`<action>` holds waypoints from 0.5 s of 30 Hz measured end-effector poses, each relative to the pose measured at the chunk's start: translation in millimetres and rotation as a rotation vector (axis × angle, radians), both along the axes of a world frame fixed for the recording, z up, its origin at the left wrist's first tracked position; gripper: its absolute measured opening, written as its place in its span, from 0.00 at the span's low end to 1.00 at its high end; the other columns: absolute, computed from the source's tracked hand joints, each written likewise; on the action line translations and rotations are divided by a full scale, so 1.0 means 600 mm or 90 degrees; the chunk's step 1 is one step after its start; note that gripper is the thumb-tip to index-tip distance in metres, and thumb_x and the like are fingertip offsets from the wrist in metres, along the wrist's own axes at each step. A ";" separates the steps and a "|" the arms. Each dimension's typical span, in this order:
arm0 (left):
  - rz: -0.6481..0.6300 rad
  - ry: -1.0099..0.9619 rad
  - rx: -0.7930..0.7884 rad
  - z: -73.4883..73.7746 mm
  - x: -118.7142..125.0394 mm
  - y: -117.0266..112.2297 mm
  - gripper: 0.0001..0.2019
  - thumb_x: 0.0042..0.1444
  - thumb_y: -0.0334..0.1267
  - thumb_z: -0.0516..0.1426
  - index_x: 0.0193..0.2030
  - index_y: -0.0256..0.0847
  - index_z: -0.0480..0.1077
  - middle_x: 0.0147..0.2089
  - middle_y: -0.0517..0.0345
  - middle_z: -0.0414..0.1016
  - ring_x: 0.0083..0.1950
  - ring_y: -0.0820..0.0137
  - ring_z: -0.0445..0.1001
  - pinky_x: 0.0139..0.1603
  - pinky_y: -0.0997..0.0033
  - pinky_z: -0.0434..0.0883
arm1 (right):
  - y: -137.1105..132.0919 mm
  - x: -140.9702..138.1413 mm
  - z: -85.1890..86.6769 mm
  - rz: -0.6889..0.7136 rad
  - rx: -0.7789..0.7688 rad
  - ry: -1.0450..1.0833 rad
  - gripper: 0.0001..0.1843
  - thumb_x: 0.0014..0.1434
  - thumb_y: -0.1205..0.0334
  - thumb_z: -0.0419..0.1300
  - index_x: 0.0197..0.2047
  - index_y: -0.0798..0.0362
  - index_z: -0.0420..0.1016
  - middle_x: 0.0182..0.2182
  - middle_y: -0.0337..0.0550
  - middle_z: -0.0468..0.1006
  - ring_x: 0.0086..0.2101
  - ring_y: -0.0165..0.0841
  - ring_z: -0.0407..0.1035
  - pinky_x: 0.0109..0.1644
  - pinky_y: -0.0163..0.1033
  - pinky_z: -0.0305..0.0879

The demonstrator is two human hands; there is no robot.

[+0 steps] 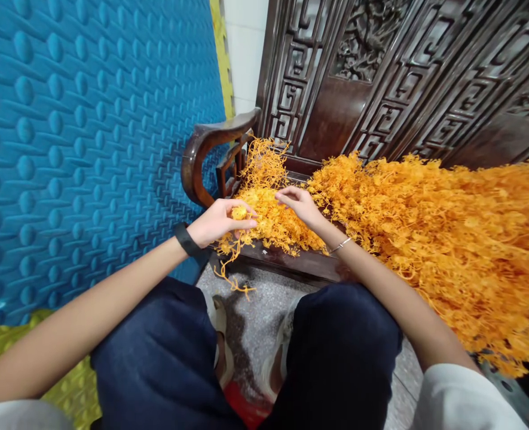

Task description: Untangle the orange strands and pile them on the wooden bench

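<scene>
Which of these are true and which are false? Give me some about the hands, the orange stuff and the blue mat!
1. The left hand has orange strands in its fingers. True.
2. Both hands wear gloves. False: the left hand and the right hand are bare.
3. A dark band goes around the left wrist. True.
4. The biggest orange heap is on the picture's left. False: the biggest heap is on the right.
5. The blue mat is smooth. False: it is bumpy.
6. A thin bracelet is on the right wrist. True.
</scene>
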State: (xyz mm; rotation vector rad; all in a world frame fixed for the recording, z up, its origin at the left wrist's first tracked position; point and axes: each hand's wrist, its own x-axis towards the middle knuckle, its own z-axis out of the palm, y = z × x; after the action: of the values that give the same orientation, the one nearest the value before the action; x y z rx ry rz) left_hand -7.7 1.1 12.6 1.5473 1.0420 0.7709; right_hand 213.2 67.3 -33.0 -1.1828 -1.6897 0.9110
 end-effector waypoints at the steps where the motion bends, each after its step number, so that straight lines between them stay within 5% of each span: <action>1: 0.014 -0.003 0.009 -0.001 -0.001 0.001 0.13 0.43 0.37 0.64 0.35 0.33 0.71 0.27 0.60 0.70 0.25 0.77 0.67 0.24 0.76 0.68 | -0.016 -0.011 0.012 0.076 -0.059 0.018 0.19 0.54 0.45 0.56 0.32 0.55 0.72 0.31 0.45 0.75 0.30 0.32 0.71 0.33 0.39 0.65; 4: 0.037 -0.024 0.027 -0.003 -0.003 0.002 0.15 0.41 0.40 0.65 0.34 0.34 0.69 0.26 0.61 0.70 0.26 0.76 0.67 0.25 0.75 0.68 | -0.056 -0.038 0.041 0.214 -0.135 0.032 0.22 0.52 0.42 0.58 0.30 0.55 0.71 0.25 0.41 0.75 0.25 0.29 0.69 0.30 0.37 0.63; 7: 0.035 -0.025 0.056 -0.001 -0.002 0.003 0.15 0.41 0.41 0.65 0.31 0.34 0.68 0.26 0.61 0.71 0.25 0.75 0.68 0.25 0.75 0.67 | -0.071 -0.051 0.047 0.245 -0.129 0.043 0.18 0.45 0.49 0.67 0.27 0.54 0.68 0.22 0.36 0.71 0.24 0.27 0.66 0.30 0.35 0.62; 12: 0.085 0.011 0.171 0.003 0.007 -0.002 0.11 0.43 0.38 0.63 0.31 0.34 0.69 0.30 0.58 0.75 0.27 0.75 0.69 0.27 0.76 0.65 | -0.051 -0.052 0.033 0.138 -0.043 0.055 0.11 0.50 0.61 0.64 0.26 0.53 0.64 0.22 0.34 0.66 0.24 0.25 0.59 0.29 0.34 0.58; 15: 0.111 0.012 0.168 0.011 0.007 -0.015 0.08 0.42 0.35 0.62 0.28 0.35 0.68 0.29 0.59 0.74 0.26 0.76 0.68 0.25 0.77 0.64 | -0.021 -0.022 0.029 -0.048 0.020 0.058 0.07 0.52 0.68 0.59 0.26 0.53 0.63 0.22 0.34 0.65 0.24 0.26 0.58 0.29 0.34 0.57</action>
State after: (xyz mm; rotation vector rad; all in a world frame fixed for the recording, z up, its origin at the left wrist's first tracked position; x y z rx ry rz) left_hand -3.3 -8.2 19.0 1.7034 1.1347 1.0499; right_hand 200.2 54.8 -15.4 -1.1579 -1.5714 0.8760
